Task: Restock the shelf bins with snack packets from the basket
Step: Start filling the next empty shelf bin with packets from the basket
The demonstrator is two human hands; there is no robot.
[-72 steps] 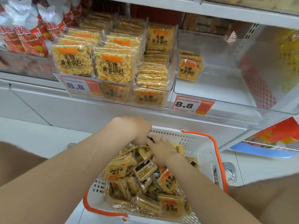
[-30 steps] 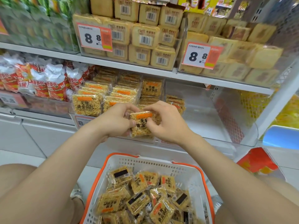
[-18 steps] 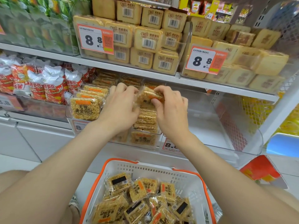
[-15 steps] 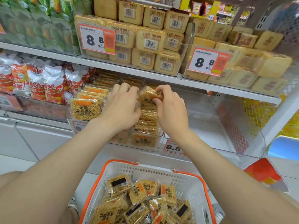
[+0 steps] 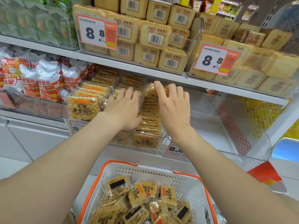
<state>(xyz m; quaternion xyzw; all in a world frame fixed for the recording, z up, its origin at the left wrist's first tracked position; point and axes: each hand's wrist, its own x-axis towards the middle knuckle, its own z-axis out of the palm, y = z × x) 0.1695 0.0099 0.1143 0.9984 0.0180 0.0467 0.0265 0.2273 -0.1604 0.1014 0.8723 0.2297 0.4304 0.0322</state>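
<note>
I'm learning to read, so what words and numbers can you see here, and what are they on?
"8.8": upper left price tag.
"8.8": upper right price tag.
"8.", rest hidden: lower price tag.
"无糖 黄金锅巴": front snack packet.
Tags' small print, barcode labels and red bags: too blurred to read.

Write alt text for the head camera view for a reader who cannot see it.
Two bare hands work in a clear shelf bin: the right hand curls over a snack packet atop a stack, the left hand lies flat on neighbouring packets. Below, a basket holds more.
</note>
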